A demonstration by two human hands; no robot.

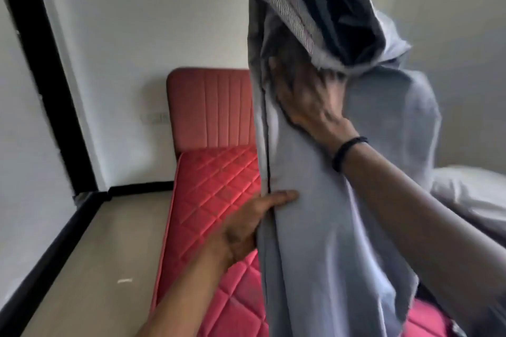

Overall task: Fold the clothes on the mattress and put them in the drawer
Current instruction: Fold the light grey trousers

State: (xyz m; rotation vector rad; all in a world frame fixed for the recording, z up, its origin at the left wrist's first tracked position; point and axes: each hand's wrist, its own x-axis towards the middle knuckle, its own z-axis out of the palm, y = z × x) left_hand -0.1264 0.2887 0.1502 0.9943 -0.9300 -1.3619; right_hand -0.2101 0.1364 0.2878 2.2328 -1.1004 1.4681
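Note:
A light grey garment with a darker inner side hangs in front of me, held up above the red quilted mattress. My right hand grips it high up, with the fingers tucked into the bunched cloth near the dark lining. My left hand pinches the garment's left seam lower down, thumb on the front and fingers behind. The cloth hides much of the mattress.
A red padded headboard stands against the white wall. White fabric lies at the right behind the garment. A beige floor with black skirting runs along the mattress's left side. No drawer is in view.

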